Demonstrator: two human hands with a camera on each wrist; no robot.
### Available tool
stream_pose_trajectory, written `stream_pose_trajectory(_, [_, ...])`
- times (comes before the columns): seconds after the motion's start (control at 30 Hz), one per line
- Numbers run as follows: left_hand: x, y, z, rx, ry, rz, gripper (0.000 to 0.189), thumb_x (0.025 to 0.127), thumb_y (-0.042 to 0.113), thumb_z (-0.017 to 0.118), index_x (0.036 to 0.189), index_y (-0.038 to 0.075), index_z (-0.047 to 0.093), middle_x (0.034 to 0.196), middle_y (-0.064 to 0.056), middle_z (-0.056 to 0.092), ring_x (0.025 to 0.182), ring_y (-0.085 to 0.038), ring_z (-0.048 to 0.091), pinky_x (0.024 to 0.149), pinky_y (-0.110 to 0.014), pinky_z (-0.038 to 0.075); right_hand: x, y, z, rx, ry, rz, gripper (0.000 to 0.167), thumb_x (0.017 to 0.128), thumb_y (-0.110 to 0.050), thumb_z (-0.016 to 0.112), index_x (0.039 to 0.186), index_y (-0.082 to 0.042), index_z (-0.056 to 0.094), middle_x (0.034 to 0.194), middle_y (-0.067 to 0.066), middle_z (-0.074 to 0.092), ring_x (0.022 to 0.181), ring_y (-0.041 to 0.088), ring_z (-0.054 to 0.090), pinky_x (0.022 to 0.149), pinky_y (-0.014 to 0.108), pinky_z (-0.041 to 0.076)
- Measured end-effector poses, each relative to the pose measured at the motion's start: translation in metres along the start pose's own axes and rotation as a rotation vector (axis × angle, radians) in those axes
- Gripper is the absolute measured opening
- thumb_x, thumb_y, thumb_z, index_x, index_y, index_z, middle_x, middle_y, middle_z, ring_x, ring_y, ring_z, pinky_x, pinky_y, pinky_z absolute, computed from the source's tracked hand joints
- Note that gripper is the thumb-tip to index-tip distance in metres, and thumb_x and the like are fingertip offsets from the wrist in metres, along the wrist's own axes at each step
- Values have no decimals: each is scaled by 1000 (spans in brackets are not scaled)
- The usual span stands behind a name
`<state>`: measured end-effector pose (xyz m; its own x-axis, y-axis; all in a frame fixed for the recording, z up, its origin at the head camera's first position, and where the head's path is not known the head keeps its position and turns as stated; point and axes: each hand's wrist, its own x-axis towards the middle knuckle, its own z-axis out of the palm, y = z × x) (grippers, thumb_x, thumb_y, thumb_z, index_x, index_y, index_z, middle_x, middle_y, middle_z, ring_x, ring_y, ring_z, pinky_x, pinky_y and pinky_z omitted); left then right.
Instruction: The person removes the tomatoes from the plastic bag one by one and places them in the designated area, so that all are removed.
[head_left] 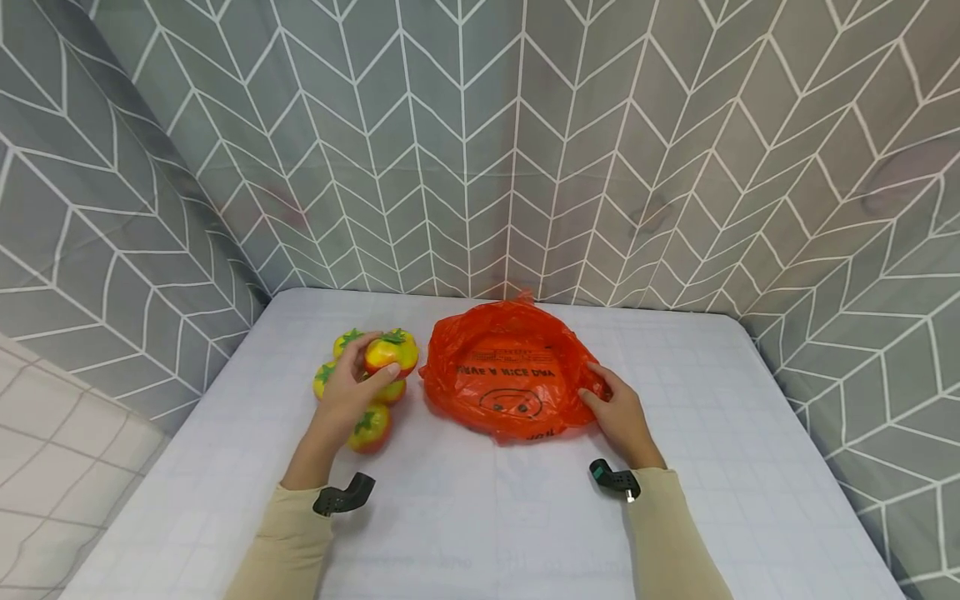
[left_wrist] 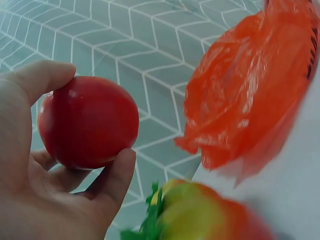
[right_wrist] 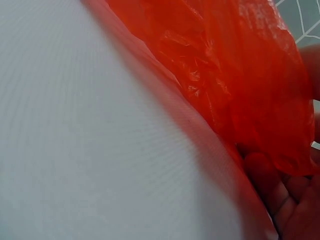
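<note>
My left hand (head_left: 347, 396) holds a red-and-yellow tomato (head_left: 396, 353) with a green leafy top, gripped between thumb and fingers above the others. Its smooth red underside (left_wrist: 90, 122) faces the left wrist camera. Beneath and around that hand lie several more such tomatoes, one nearest the front (head_left: 370, 428) and one partly behind the fingers (head_left: 324, 377). To the right, a red plastic bag (head_left: 510, 371) with black print lies spread with its mouth open. My right hand (head_left: 621, 419) grips the bag's right edge; in the right wrist view, fingers (right_wrist: 267, 182) show through the thin film.
A white cloth covers the table (head_left: 480, 517). Grey curtains (head_left: 465, 150) with a white zigzag pattern stand behind it and along both sides. Dark wrist cameras (head_left: 345, 493) are strapped over the tan sleeves.
</note>
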<state>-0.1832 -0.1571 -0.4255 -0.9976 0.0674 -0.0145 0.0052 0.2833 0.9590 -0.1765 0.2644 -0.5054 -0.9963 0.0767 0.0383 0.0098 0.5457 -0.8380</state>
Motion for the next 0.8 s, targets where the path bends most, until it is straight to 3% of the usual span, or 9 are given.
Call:
stream_pose_trajectory(0.4, [-19,-20,-28,60,20,50,75,94,28,72,153,14,29,154,-14,31,137,-35,41,108,-46,39,0,-1,0,-27,0,-2,55,99,-28,62,150,-14,46,152,16,43,139,38,39,110,57,37])
stream_pose_trajectory(0.63, [-29,-29,-55,86,54,56,77,94,28,73,153,11,28,156,-13,30,140,-36,37,111,-52,36,1,-1,1,-29,-6,19,56,99,-28,62,152,-16,45,153,15,42,139,37,39,108,56,40])
stream_pose_trajectory(0.8, [-32,-38,-70,164,64,64,73,95,28,71,151,6,30,153,-15,35,138,-38,39,110,-55,36,1,0,1,-34,-4,16,56,99,-28,62,152,-16,45,154,16,41,139,38,38,108,55,40])
